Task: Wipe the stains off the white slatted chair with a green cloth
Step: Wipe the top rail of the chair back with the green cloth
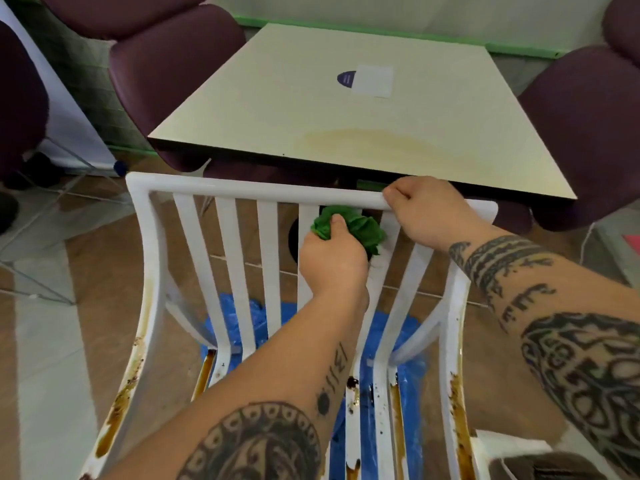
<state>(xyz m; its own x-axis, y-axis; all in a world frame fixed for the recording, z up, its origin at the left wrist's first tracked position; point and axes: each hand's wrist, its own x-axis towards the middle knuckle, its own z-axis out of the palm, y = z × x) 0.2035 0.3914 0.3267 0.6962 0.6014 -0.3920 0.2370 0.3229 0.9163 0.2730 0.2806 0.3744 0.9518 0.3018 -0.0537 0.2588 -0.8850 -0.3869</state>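
While left fingers (337, 223) clutch it, green cloth (367, 231) against white chair (242, 190).

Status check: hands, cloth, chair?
Left hand grips green cloth on upper slats. Right hand holds white slatted chair by top rail. Brown stains low on frame. Nothing blocking.

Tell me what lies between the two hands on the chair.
In the head view: the bunched green cloth, gripped by the left hand, and one white slat behind it. The right hand grips the top rail.
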